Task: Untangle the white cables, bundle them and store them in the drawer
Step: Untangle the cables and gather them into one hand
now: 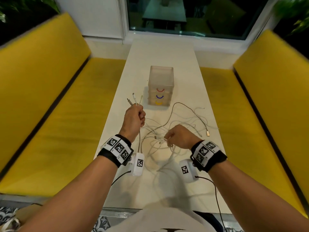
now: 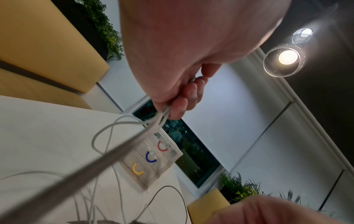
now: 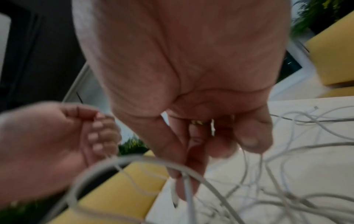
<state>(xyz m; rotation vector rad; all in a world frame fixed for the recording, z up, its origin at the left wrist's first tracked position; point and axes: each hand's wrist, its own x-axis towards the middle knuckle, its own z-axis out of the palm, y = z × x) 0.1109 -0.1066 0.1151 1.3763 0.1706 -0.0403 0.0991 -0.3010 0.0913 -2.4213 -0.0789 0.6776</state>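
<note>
A tangle of white cables (image 1: 182, 121) sprawls over the white table (image 1: 160, 52). My left hand (image 1: 134, 118) is raised in a fist around three cable ends, whose plugs (image 1: 134, 99) stick up above it; the fist and cables (image 2: 162, 115) also show in the left wrist view. My right hand (image 1: 177, 136) hovers low over the tangle and pinches a cable end (image 3: 182, 178) between thumb and fingers. A gold plug (image 1: 208, 133) lies loose at the right. The translucent drawer unit (image 1: 160, 86), with red, blue and yellow handles, stands shut behind the cables.
Yellow benches (image 1: 50, 104) run along both sides of the narrow table. A dark window (image 1: 192, 15) lies beyond the table's far end. Black leads (image 1: 215, 191) trail from my wrist cameras toward my body.
</note>
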